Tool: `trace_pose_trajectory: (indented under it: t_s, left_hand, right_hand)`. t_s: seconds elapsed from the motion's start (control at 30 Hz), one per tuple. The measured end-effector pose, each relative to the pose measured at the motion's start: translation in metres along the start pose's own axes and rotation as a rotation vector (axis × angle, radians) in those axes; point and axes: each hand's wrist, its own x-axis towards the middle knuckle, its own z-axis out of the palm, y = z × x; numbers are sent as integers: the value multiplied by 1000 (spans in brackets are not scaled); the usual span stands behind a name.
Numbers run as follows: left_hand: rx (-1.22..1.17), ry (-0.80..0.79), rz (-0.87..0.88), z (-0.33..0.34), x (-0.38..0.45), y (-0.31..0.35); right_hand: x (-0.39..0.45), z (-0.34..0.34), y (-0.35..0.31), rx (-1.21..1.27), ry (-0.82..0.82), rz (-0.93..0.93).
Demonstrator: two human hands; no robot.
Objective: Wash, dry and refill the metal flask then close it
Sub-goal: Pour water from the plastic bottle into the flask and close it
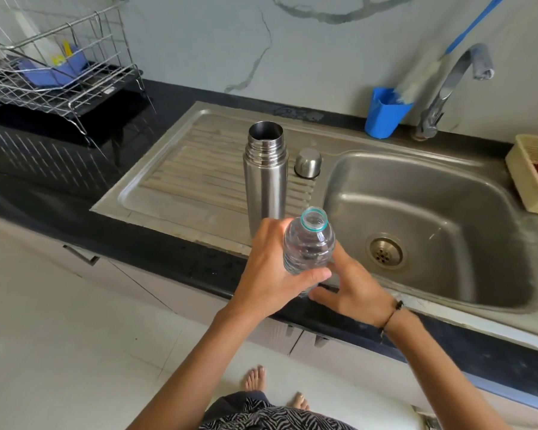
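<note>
Right now my left hand point(269, 268) grips a clear plastic water bottle point(308, 243), uncapped, with a teal ring at its neck; I can read no label on it. My right hand point(353, 288) lies against the bottle's lower end with fingers spread and relaxed. At twelve o'clock from the bottle, the tall stainless-steel flask point(266, 178) stands upright and open on the ribbed steel drainboard point(180, 181). Its rounded steel cap point(307, 162) sits just beside it at three o'clock.

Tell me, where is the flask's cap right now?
The cap stands on the draining board in the head view, just right of the open flask and left of the sink basin.
</note>
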Motion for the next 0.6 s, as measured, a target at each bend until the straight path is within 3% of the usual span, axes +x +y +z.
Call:
trace_pose_trajectory:
  t_s: [0.23,0.4,0.43,0.5,0.57,0.6]
  left_hand:
    - [-4,-72,-129,-5,1,23]
    - [-120,-196,-90,-36,17,57]
    - [-167,-124,-83,-42,21,61]
    - [-204,183,-87,-53,33,60]
    - [-89,467,-43,-62,48,51]
    - [-36,507,-7,-64,56,45]
  right_hand:
    - [9,17,-5,80,273,0]
    - [23,-11,-20,35,306,-32]
    - [27,-19,-25,8,312,-27]
    - [37,-37,-36,-42,325,-32]
    - [49,-55,-43,-115,319,-39]
    - [55,-62,-46,-174,312,-42]
